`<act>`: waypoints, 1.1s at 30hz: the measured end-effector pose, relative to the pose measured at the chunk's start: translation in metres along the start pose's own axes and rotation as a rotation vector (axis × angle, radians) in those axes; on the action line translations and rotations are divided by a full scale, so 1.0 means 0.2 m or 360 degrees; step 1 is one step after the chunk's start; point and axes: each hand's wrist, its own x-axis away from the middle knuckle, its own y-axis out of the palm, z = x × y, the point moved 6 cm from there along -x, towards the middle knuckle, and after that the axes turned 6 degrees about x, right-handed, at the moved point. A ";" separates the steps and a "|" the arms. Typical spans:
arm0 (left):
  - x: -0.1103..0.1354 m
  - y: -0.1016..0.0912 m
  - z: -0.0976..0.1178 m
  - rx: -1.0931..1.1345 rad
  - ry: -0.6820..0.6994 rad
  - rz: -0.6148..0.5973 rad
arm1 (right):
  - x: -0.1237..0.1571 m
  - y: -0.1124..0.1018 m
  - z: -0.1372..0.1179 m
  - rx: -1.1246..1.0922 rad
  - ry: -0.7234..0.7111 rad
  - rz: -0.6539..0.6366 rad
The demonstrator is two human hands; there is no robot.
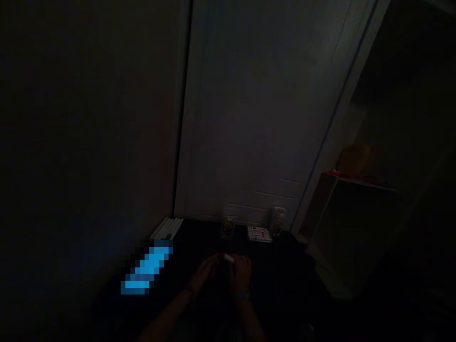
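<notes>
The scene is very dark. In the head view, my right hand is closed round a white marker with a red end, which points up and to the left. My left hand is just left of the marker's red end, its fingers drawn together. Whatever those fingers hold, if anything, is lost in shadow. Both hands are over the dark tabletop. Beyond them lies a flat pack of white markers, with several pens side by side.
Several white sticks, perhaps markers, lie in a row at the left. A bright blue pixelated patch covers something nearer. A small labelled container and a white packet stand by the wall. A shelf unit stands right.
</notes>
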 end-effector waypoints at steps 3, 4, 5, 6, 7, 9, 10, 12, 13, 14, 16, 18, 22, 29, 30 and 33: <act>0.01 -0.03 0.02 0.0208 -0.0019 0.0124 | 0.00 0.04 -0.05 0.0251 -0.0118 -0.0139; 0.01 -0.04 0.03 0.0248 0.0020 0.0156 | -0.01 0.05 -0.06 0.0298 -0.0135 -0.0184; 0.01 -0.04 0.04 0.0274 0.0077 0.0180 | -0.01 0.07 -0.07 0.0332 -0.0141 -0.0219; 0.01 -0.04 0.04 0.0285 0.0137 0.0195 | -0.01 0.09 -0.07 0.0354 -0.0143 -0.0250; 0.00 -0.04 0.04 0.0277 0.0174 0.0208 | -0.01 0.10 -0.07 0.0367 -0.0138 -0.0277; -0.04 -0.06 0.00 0.0218 0.0161 0.0229 | -0.01 0.12 -0.07 0.0369 -0.0130 -0.0318; -0.07 -0.07 -0.03 0.0176 0.0114 0.0252 | -0.01 0.12 -0.07 0.0360 -0.0128 -0.0326; -0.12 -0.08 -0.08 0.0113 0.0023 0.0284 | -0.01 0.11 -0.08 0.0325 -0.0116 -0.0304; -0.14 -0.09 -0.09 0.0096 -0.0005 0.0300 | -0.01 0.09 -0.08 0.0292 -0.0107 -0.0274; -0.16 -0.10 -0.10 0.0097 -0.0007 0.0320 | -0.01 0.07 -0.08 0.0241 -0.0095 -0.0233; -0.17 -0.11 -0.09 0.0096 0.0016 0.0409 | -0.03 0.03 -0.06 0.0071 -0.0035 -0.0109; -0.16 -0.13 -0.07 0.0071 0.0074 0.0521 | -0.04 -0.01 0.01 -0.0175 0.0106 0.0056; -0.14 -0.13 -0.04 0.0010 0.0202 0.0616 | -0.05 0.03 0.18 -0.0870 0.0524 0.0071; -0.07 -0.13 -0.01 0.0040 0.0197 0.0692 | -0.02 0.16 0.18 -0.1173 0.0596 -0.0347; -0.06 -0.12 -0.01 0.0058 0.0185 0.0687 | -0.02 0.16 0.18 -0.1156 0.0600 -0.0348; -0.05 -0.10 -0.01 0.0134 0.0161 0.0622 | -0.02 0.17 0.21 -0.1140 0.0666 -0.0317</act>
